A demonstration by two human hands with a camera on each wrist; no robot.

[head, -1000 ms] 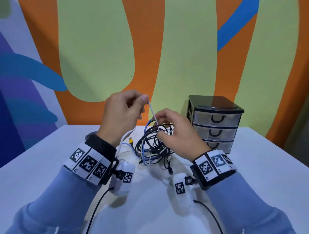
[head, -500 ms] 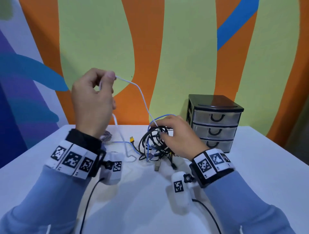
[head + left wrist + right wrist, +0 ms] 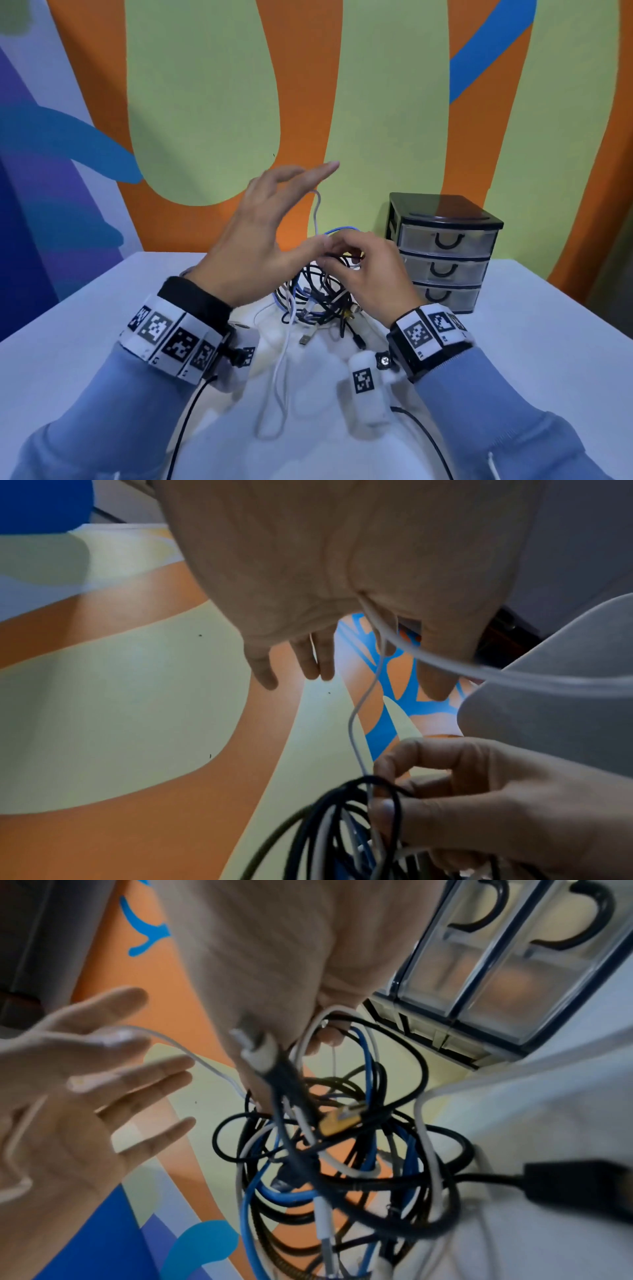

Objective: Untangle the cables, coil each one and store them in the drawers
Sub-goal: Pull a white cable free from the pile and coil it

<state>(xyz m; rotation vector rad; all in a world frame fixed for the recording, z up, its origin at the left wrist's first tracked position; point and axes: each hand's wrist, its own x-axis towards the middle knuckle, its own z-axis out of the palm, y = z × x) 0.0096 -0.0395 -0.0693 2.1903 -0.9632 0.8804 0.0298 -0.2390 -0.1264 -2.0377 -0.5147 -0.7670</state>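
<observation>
A tangle of black, blue and white cables [image 3: 315,294] lies on the white table [image 3: 531,342], just left of the drawer unit [image 3: 445,253]. My right hand [image 3: 366,270] pinches strands at the top of the tangle [image 3: 342,1137]. Beside it, my left hand [image 3: 267,219] hovers with its fingers straight and spread. A thin white cable [image 3: 317,209] rises from the tangle and drapes over that hand. The left wrist view shows this cable [image 3: 356,723] crossing the palm and running down to the right hand [image 3: 479,804]. Its slack trails toward me on the table.
The black-framed unit has three shut translucent drawers [image 3: 496,974] and stands at the back right, near the painted wall. A yellow connector [image 3: 339,1121] sits inside the tangle. A black plug [image 3: 575,1185] and loose metal plugs [image 3: 305,339] lie by the tangle.
My left hand, which held the white cable pinched high on the left, has dropped back beside the tangle and spread its fingers. More white cable now lies on the table. The right hand stays put.
</observation>
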